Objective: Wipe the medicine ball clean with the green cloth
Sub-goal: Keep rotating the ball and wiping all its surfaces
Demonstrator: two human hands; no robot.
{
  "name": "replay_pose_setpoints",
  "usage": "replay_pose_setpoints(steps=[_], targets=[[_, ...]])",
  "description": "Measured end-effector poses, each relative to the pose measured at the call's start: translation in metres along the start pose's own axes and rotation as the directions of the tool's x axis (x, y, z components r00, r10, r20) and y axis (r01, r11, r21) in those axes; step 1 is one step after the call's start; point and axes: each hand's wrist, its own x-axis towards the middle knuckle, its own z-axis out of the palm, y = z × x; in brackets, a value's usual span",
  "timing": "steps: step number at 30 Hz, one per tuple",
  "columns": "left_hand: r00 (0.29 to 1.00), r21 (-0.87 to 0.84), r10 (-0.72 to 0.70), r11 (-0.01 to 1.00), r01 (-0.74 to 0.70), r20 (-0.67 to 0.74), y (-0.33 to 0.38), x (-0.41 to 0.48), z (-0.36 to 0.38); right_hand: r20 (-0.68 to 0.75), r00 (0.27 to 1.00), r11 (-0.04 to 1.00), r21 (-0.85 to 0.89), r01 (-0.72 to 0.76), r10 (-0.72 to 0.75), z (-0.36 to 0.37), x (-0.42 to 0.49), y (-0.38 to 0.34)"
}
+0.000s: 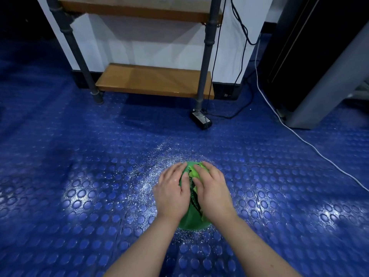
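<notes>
A green medicine ball (pixel 191 220) with black markings sits on the blue studded floor, low in the middle of the view. My left hand (pixel 171 193) rests on the ball's left side, fingers spread over its curve. My right hand (pixel 214 191) lies on the ball's right side and presses the lighter green cloth (pixel 194 170) against it. The cloth bunches up between the fingers of both hands at the ball's top, and a corner shows under my right wrist. Most of the ball and cloth is hidden by my hands.
White powdery specks (pixel 151 172) lie on the floor around the ball. A metal-legged rack with a wooden shelf (pixel 153 80) stands behind it. A black power brick (pixel 200 118) and cables lie near it, a white cable (pixel 311 146) runs right, and a grey-black unit (pixel 311 76) stands at far right.
</notes>
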Motion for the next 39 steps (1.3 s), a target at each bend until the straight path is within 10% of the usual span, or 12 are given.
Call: replay_pose_setpoints(steps=[8,19,39], targets=[[0.998,0.011,0.024,1.000,-0.024,-0.052,0.001,-0.015,0.000,0.152,0.943,0.953,0.030,-0.303,0.295,-0.011,0.055,0.013],[1.000,-0.111,-0.005,0.994,0.002,-0.026,-0.011,0.003,-0.003,-0.151,0.983,0.994,-0.021,0.106,-0.107,0.023,-0.030,-0.003],[0.993,-0.050,-0.014,0.999,0.008,-0.120,-0.004,-0.011,0.003,0.164,0.893,0.886,0.144,-0.441,0.419,-0.012,0.061,0.011]])
